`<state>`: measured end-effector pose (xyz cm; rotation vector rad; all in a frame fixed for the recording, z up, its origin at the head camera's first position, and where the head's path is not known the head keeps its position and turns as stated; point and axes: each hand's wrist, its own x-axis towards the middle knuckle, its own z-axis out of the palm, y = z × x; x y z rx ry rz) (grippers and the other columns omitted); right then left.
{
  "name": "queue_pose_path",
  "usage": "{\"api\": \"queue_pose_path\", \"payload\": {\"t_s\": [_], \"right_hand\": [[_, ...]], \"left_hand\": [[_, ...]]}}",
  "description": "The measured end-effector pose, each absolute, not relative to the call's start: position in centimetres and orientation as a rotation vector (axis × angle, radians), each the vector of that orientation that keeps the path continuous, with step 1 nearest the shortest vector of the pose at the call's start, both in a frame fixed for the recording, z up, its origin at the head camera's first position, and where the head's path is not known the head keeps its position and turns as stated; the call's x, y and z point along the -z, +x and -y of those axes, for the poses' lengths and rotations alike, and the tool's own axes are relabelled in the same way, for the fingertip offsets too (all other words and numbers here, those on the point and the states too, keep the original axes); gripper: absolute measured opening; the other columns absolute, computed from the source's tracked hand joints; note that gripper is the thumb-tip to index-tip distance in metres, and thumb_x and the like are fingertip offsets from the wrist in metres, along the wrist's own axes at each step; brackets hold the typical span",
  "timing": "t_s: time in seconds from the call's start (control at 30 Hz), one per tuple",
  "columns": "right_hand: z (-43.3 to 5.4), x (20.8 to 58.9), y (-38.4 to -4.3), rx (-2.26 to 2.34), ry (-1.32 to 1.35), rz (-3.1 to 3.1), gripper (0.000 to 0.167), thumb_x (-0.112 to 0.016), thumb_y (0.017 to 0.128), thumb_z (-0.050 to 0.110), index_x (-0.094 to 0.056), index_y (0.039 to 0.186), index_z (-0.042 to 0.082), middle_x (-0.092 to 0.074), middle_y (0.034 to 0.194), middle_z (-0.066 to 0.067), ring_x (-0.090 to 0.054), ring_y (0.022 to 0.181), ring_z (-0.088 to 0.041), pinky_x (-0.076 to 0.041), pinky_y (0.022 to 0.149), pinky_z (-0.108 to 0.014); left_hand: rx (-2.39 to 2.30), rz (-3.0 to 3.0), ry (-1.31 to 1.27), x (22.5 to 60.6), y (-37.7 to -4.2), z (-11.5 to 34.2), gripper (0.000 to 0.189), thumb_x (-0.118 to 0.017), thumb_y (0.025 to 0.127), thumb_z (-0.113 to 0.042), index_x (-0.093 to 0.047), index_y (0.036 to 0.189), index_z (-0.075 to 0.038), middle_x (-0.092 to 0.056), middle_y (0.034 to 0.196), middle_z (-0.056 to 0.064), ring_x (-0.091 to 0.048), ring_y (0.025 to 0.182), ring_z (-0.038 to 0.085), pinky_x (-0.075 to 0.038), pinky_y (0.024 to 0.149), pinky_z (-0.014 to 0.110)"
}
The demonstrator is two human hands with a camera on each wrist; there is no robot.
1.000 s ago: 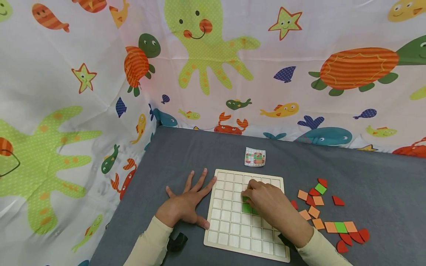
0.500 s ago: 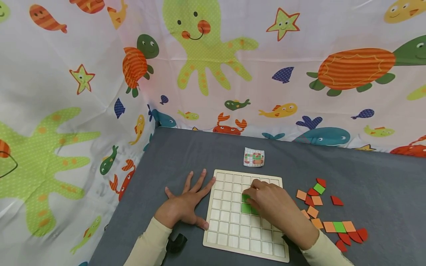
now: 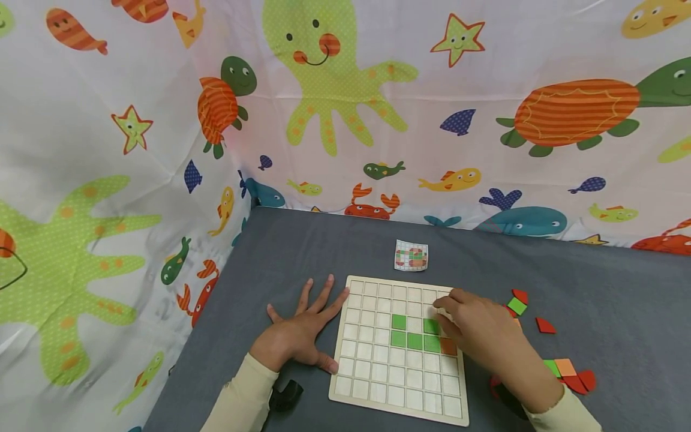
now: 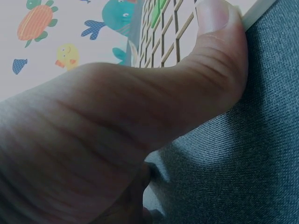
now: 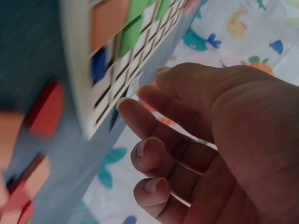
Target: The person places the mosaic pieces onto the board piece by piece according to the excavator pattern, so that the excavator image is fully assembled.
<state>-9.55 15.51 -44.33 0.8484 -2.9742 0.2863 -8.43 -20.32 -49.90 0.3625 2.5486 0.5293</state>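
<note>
My left hand (image 3: 299, 333) lies with spread fingers at the left side of a wooden grid board (image 3: 372, 384), thumb and index fingertip at its rim. In the left wrist view the thumb (image 4: 217, 51) presses on the board's edge. Several green square tiles (image 3: 414, 341) sit in cells right of the middle, in a U shape. One orange square tile (image 3: 448, 346) adjoins them on the right. My right hand (image 3: 480, 327) hovers over the board's right side. In the right wrist view its fingers (image 5: 140, 116) are loosely bent, with nothing between them and the thumb.
A small printed pattern card (image 3: 411, 256) lies behind the board. Loose red quarter-round tiles (image 3: 546, 326), a green tile (image 3: 516, 306) and orange tiles (image 3: 565, 367) lie on the grey cloth at right, partly hidden by my right arm. A sea-animal curtain (image 3: 324, 180) hangs behind.
My right hand has moved right, off the middle of the board, uncovering the green tiles and the orange tile. My left hand has stayed at the board's left edge.
</note>
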Motion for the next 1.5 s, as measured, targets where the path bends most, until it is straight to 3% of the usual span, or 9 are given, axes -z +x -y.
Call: {"api": "queue_pose_path", "payload": {"t_s": [0.17, 0.4, 0.67, 0.9, 1.17, 1.4, 1.5], "right_hand": [[-18.1, 44.2, -9.6, -0.288, 0.745, 3.005, 0.028, -0.088, 0.090, 0.025, -0.079, 0.112, 0.011, -0.069, 0.092, -0.001, -0.055, 0.065, -0.010, -0.049, 0.053, -0.029], [-21.8, 44.2, -9.4, -0.340, 0.570, 3.038, 0.029, -0.087, 0.090, 0.023, -0.077, 0.113, 0.009, -0.075, 0.103, -0.007, -0.068, 0.075, -0.017, -0.056, 0.055, -0.041], [-25.8, 44.2, -9.0, -0.336, 0.461, 3.039, 0.034, -0.085, 0.089, 0.018, -0.072, 0.114, -0.001, -0.071, 0.088, -0.007, -0.061, 0.065, -0.017, -0.047, 0.045, -0.036], [-28.2, 44.7, -8.6, -0.342, 0.286, 3.100, 0.035, -0.085, 0.090, 0.022, -0.071, 0.115, 0.001, -0.073, 0.098, -0.015, -0.068, 0.072, -0.025, -0.054, 0.051, -0.046], [-29.4, 46.0, -8.3, -0.250, 0.168, 3.114, 0.034, -0.090, 0.083, 0.020, -0.073, 0.104, 0.000, -0.069, 0.092, -0.017, -0.059, 0.065, -0.022, -0.053, 0.052, -0.047], [-29.9, 46.5, -8.6, -0.202, 0.088, 3.204, 0.040, -0.092, 0.083, 0.024, -0.072, 0.106, -0.003, -0.065, 0.093, -0.023, -0.056, 0.066, -0.026, -0.053, 0.052, -0.048], [-30.1, 46.6, -8.7, -0.205, 0.079, 3.228, 0.042, -0.091, 0.084, 0.027, -0.072, 0.107, -0.003, -0.065, 0.094, -0.023, -0.058, 0.067, -0.027, -0.054, 0.054, -0.051]], "left_hand": [[-0.511, -2.543, 0.373, 48.1, -8.0, 20.0, 0.144, -0.096, 0.060, -0.065, 0.002, 0.166, -0.054, 0.020, 0.176, -0.014, 0.022, 0.161, 0.034, 0.016, 0.086, 0.098], [-0.496, -2.538, 0.363, 46.8, -7.8, 19.6, 0.141, -0.095, 0.064, -0.063, -0.001, 0.168, -0.050, 0.018, 0.177, -0.011, 0.021, 0.161, 0.035, 0.010, 0.091, 0.099], [-0.521, -2.538, 0.376, 49.0, -8.4, 20.1, 0.145, -0.094, 0.059, -0.069, 0.004, 0.165, -0.057, 0.025, 0.174, -0.017, 0.026, 0.160, 0.032, 0.020, 0.085, 0.096], [-0.488, -2.532, 0.354, 48.0, -8.2, 19.8, 0.143, -0.094, 0.061, -0.067, 0.004, 0.166, -0.055, 0.023, 0.174, -0.016, 0.024, 0.161, 0.032, 0.015, 0.088, 0.098], [-0.448, -2.539, 0.342, 46.4, -7.9, 19.3, 0.139, -0.095, 0.065, -0.062, -0.005, 0.170, -0.046, 0.015, 0.178, -0.009, 0.018, 0.162, 0.034, 0.007, 0.095, 0.098], [-0.509, -2.573, 0.405, 48.4, -8.0, 20.0, 0.144, -0.093, 0.058, -0.071, 0.003, 0.165, -0.057, 0.022, 0.175, -0.016, 0.024, 0.161, 0.033, 0.012, 0.084, 0.100], [-0.485, -2.562, 0.374, 47.8, -8.1, 19.7, 0.143, -0.095, 0.060, -0.067, 0.000, 0.166, -0.055, 0.019, 0.176, -0.015, 0.021, 0.162, 0.033, 0.011, 0.088, 0.100]]}}
